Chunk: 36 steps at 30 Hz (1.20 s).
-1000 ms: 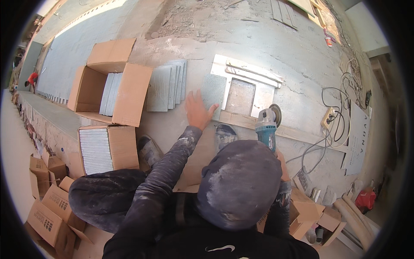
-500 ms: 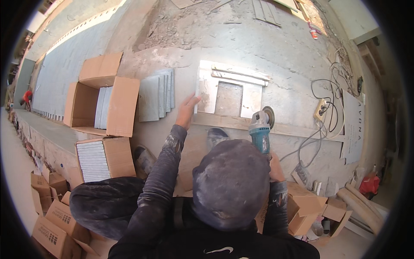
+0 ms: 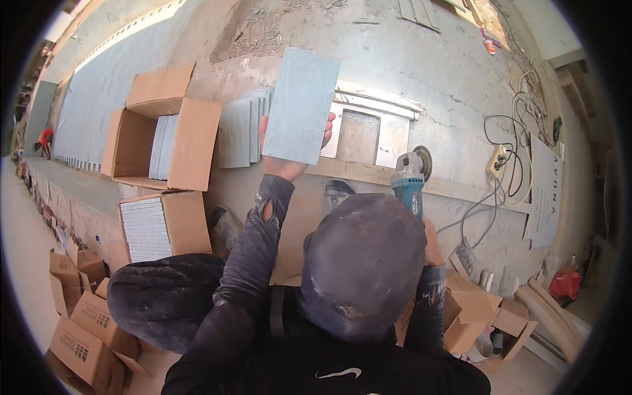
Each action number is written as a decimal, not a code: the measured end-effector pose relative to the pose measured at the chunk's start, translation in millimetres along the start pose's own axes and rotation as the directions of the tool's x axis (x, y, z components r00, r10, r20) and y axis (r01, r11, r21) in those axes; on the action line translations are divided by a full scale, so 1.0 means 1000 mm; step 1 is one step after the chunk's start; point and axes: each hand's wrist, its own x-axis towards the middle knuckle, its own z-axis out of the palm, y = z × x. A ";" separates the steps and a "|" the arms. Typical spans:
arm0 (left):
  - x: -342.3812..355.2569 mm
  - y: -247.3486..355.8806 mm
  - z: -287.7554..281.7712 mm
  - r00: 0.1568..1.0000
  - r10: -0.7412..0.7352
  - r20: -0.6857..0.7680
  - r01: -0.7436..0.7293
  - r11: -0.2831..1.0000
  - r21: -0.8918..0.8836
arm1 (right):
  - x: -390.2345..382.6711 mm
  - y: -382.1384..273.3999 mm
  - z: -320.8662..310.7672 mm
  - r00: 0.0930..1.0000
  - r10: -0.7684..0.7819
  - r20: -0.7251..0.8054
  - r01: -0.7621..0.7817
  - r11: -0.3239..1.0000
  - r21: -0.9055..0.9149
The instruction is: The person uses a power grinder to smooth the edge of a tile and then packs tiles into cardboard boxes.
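A person crouches on a dusty concrete floor, seen from above, their dark cap filling the lower centre. The left hand [image 3: 284,164] is raised toward twelve o'clock, fingers spread behind and around the lower edge of a grey-blue rectangular tile [image 3: 301,105], gripping it clear of the floor with its face toward the camera. The right hand [image 3: 431,243] is mostly hidden behind the cap; it seems to grip the teal angle grinder [image 3: 409,181], though the fingers cannot be made out. The grinder's disc points to twelve o'clock, just above a long wooden plank [image 3: 461,191].

At ten o'clock, an open cardboard box [image 3: 197,141] lies with flaps splayed, holding grey tiles stood on edge. Below it at nine o'clock, a second cardboard box [image 3: 178,220] lies on its side, packed with a tight stack of tiles showing pale edges. Between the open box and the lifted tile, a fanned row of loose tiles [image 3: 240,131] lies on the floor. Closed cartons [image 3: 82,329] crowd seven o'clock.

Behind the lifted tile, a pale cut tile [image 3: 388,135] with a square notch lies flat. At two o'clock, tangled cables [image 3: 513,171] run to a power strip [image 3: 498,161]. Bare floor stretches toward twelve o'clock; the left side is hemmed by boxes, the right by cables and scrap.
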 end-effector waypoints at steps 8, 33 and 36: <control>0.002 -0.004 0.005 0.999 -0.018 0.049 0.012 0.993 0.114 | -0.009 -0.002 0.000 0.993 -0.113 -0.029 0.113 0.994 -0.003; 0.059 -0.192 -0.083 0.824 0.528 -0.205 0.522 -0.566 0.638 | -0.014 0.010 -0.043 0.949 0.305 -0.076 -0.279 0.929 0.245; 0.063 -0.199 -0.085 0.806 0.548 -0.226 0.545 -0.535 0.646 | -0.014 0.014 -0.045 0.945 0.316 -0.085 -0.285 0.922 0.263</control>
